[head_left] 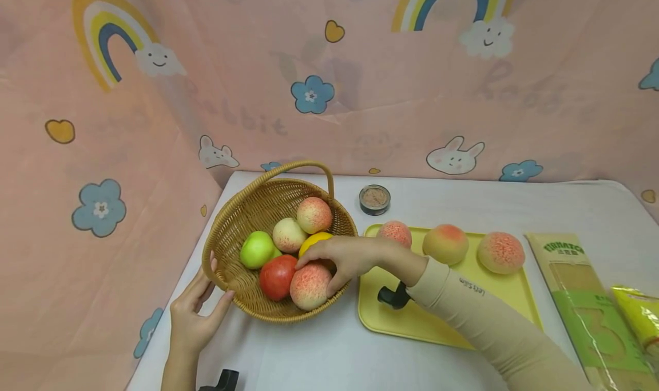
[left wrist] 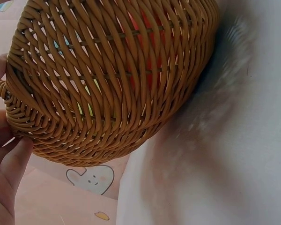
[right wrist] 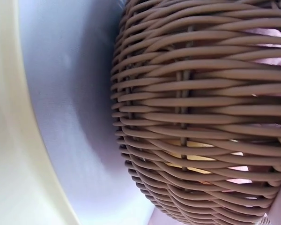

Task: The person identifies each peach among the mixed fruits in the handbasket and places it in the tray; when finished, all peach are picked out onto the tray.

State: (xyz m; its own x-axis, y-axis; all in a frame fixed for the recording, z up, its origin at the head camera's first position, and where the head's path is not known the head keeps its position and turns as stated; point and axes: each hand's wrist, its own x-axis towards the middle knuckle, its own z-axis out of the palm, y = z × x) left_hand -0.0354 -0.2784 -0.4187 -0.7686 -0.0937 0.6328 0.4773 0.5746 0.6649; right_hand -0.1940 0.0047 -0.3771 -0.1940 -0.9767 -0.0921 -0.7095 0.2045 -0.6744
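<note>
Left hand (head_left: pixel 197 316) grips basket rim (head_left: pixel 280 319) | right hand (head_left: pixel 349 258): peach (head_left: pixel 310 289) | tray edge (head_left: pixel 362 305) near

We see the right hand (head_left: pixel 344 258) partly hiding a peach (head_left: pixel 309 288) and a yellow fruit (head_left: pixel 312 243); the edge crops a bag (head_left: pixel 638 314).

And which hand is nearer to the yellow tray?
Right hand: it holds a peach in the basket, just left of the tray. The left hand grips the basket's opposite side.

White-covered table (head_left: pixel 288 356), wicker basket (head_left: pixel 268 199), yellow tray (head_left: pixel 381 316), small round container (head_left: pixel 374 199), green packet (head_left: pixel 592 305), yellow bag (head_left: pixel 640 316)
</note>
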